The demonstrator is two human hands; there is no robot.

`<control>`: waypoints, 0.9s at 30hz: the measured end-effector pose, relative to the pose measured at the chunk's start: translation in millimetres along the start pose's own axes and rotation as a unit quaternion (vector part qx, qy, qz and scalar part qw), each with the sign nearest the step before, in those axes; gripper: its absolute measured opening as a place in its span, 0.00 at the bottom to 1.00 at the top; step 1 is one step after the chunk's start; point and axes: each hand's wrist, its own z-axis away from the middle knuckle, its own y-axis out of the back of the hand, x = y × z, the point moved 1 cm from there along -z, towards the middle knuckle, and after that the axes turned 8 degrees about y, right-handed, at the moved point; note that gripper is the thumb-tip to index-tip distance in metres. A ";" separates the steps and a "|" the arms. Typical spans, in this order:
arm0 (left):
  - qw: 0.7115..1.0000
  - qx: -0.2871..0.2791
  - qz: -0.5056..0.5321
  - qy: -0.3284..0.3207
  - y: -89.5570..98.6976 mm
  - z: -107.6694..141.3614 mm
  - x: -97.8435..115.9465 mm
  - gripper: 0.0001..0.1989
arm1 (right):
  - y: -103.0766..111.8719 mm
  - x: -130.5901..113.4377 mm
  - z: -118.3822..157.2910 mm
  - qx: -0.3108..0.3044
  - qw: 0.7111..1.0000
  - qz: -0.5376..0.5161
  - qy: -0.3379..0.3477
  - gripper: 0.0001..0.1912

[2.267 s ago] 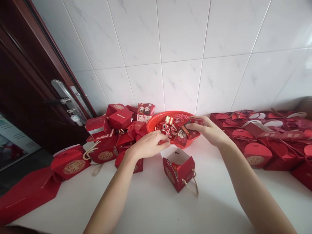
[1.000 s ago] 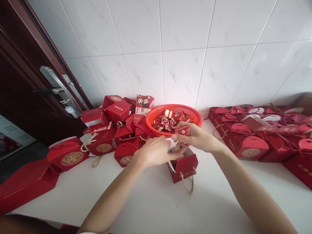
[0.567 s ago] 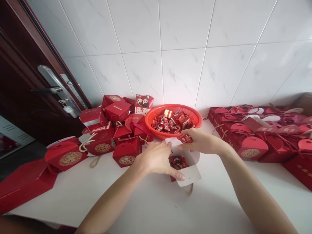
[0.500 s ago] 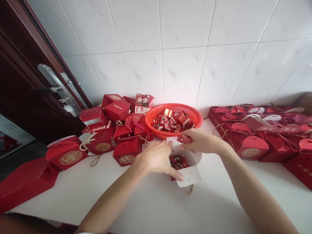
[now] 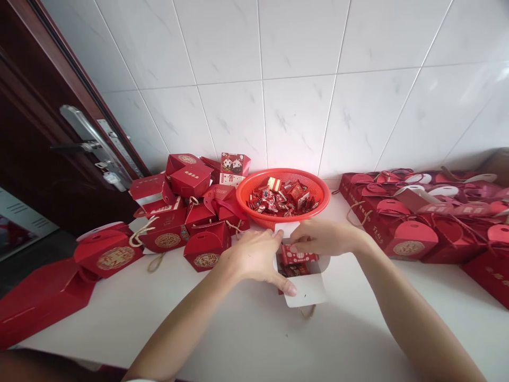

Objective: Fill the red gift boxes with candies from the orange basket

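An open gift box [image 5: 305, 292], white inside and red outside, stands on the table with its flaps spread and red packets in it. My left hand [image 5: 252, 257] grips its left side, thumb on the near flap and fingers at the far edge. Over the opening, my right hand [image 5: 324, 236] is closed on a red patterned candy packet [image 5: 296, 254], held at the mouth of the box. Its fingertips are partly hidden. Just beyond both hands is an orange-red plastic basket [image 5: 244, 199] of small wrapped candies [image 5: 284, 199].
Red gift boxes [image 5: 165, 228] with rope handles are piled at left. Rows of closed red boxes [image 5: 409, 239] fill the right. A tiled wall [image 5: 294, 116] rises behind the white table [image 5: 238, 329], and a dark door [image 5: 51, 138] with a metal handle is at far left.
My right hand has lowered the red packet from above the far flap into the box opening. My left hand keeps its grip on the box, nearly unmoved.
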 end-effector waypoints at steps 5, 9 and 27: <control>1.000 0.000 0.005 0.000 -1.0 0.0 -1.4 0.51 | -6.3 0.0 -5.2 -0.036 0.998 0.042 -0.019 0.12; 1.000 -0.008 0.013 0.005 -1.1 0.1 -0.9 0.51 | -6.8 2.3 -4.6 -0.032 0.999 0.040 -0.004 0.12; 0.995 0.062 0.052 -0.056 18.3 12.1 -22.5 0.29 | 3.0 2.3 60.6 0.166 0.985 -0.023 0.039 0.20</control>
